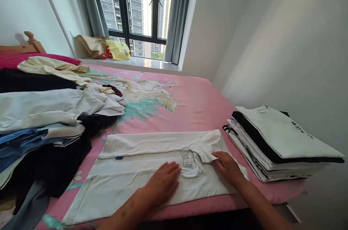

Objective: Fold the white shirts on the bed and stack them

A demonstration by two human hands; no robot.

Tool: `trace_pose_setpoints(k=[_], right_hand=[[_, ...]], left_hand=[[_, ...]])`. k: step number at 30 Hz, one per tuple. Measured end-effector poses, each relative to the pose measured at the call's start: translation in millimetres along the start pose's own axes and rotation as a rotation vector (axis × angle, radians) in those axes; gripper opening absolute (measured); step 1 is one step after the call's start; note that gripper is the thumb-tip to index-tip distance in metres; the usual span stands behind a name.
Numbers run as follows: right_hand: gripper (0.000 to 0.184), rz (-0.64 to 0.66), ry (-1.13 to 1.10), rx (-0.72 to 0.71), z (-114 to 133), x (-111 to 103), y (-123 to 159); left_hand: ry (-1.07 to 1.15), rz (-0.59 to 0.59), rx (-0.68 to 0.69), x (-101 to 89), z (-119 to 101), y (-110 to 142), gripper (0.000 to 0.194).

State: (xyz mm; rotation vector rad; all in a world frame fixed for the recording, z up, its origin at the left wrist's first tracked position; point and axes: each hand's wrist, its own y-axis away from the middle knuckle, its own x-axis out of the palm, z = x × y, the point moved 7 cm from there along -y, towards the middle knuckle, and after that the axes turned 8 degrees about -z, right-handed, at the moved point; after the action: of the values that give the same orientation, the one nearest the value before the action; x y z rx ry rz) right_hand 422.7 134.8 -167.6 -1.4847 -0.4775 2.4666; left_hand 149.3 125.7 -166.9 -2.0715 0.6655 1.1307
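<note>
Rested the left hand (pixel 165 182) palm down on the white shirt (pixel 119 190), fingers close together and pressed to the cloth, probably to steady its loose layers. Pinched the edge of the sleeve (pixel 204 151) in the right hand (pixel 230 168), perhaps to control that free corner. Had the shirt flat on the pink bed (pixel 195 105), collar toward the right, hem toward the left and far side folded inward, likely for a narrower shape. Had 1 stack of folded clothes (pixel 288 137) just beside it at the right, probably squared up to save room, and 1 loose heap of clothes (pixel 40 107) at the left. Showed 2 bags beyond the bed, a brown bag (pixel 94 46) and a yellow bag (pixel 120 50), on the windowsill (pixel 152 64).

Hid the left palm and part of the right hand's grip. Could not read the small print beside the collar, nor tell fold from crease along the shirt's nearer side. Cut off the heap at the left edge, with lower garments buried and hard to tell apart.
</note>
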Motion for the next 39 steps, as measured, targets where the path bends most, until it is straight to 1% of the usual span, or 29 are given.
trace_pose_setpoints(k=[1,2,4,7,9,12,14,16,18,19,22,24,25,26,28,30,32,34,36,39], right_hand=[[0.029,-0.013,-0.015,0.034,-1.8,-3.1,-1.9],[0.029,-0.024,-0.029,0.067,-4.0,-6.6,-3.9],[0.028,-0.032,-0.054,0.113,-7.8,-13.5,-8.0],[0.029,-0.024,-0.086,0.119,-7.8,-22.3,-14.9],[0.029,-0.025,-0.100,0.106,-5.6,-27.3,-18.7],[0.028,-0.016,-0.092,0.077,-3.3,-31.5,-19.1],[0.027,0.029,-0.058,0.040,-2.6,-30.3,-14.6],[0.028,0.094,-0.017,0.015,-3.0,-27.3,-8.5],[0.034,0.134,-0.006,0.038,-3.7,-25.9,-6.0],[0.037,0.132,-0.020,0.066,-3.3,-26.2,-8.0],[0.039,0.091,-0.117,0.148,4.4,-23.5,-30.2],[0.040,0.085,-0.163,0.180,11.4,-12.0,-54.6],[0.043,0.100,-0.160,0.189,13.8,-2.6,-67.1],[0.046,0.130,-0.124,0.195,14.8,9.1,-78.3],[0.052,0.216,0.014,0.210,11.0,35.9,-93.2],[0.055,0.289,0.151,0.246,0.0,60.7,-95.9],[0.057,0.313,0.239,0.291,-14.4,78.8,-89.1],[0.059,0.296,0.313,0.295,-26.9,90.0,-78.8],[0.059,0.261,0.392,0.264,-35.2,96.1,-70.2],[0.059,0.226,0.442,0.233,-41.2,101.2,-63.5]], left_hand=[[0.006,0.036,0.034,15.8,-13.2,-15.2,0.045],[0.011,0.054,0.052,28.7,-21.7,-30.0,0.047],[0.013,0.039,0.064,45.4,-28.4,-57.3,0.048],[-0.023,-0.005,0.034,57.0,-24.3,-89.1,0.041],[-0.095,0.026,-0.027,63.1,-16.8,-103.4,0.034],[-0.193,0.111,-0.099,71.0,-5.3,-116.6,0.037],[-0.217,0.156,-0.106,74.5,1.4,-122.2,0.037],[-0.221,0.193,-0.094,76.6,8.1,-125.6,0.032],[-0.226,0.220,-0.088,77.4,14.8,-127.5,0.029],[-0.226,0.228,-0.089,77.5,17.7,-128.2,0.030],[-0.211,0.233,-0.099,77.3,23.0,-130.4,0.036],[-0.196,0.222,-0.103,76.2,23.7,-131.9,0.040],[-0.187,0.203,-0.116,74.3,24.4,-132.2,0.042],[-0.165,0.170,-0.157,70.8,26.8,-131.7,0.044],[-0.103,0.076,-0.308,60.4,37.1,-125.8,0.050],[-0.047,-0.010,-0.485,49.1,51.7,-112.1,0.065],[-0.038,-0.043,-0.601,39.5,66.4,-93.6,0.074],[-0.051,-0.048,-0.666,29.5,81.9,-73.7,0.074],[-0.072,-0.049,-0.725,16.8,100.2,-52.6,0.071],[-0.148,-0.054,-0.799,-9.1,129.5,-21.1,0.070]])
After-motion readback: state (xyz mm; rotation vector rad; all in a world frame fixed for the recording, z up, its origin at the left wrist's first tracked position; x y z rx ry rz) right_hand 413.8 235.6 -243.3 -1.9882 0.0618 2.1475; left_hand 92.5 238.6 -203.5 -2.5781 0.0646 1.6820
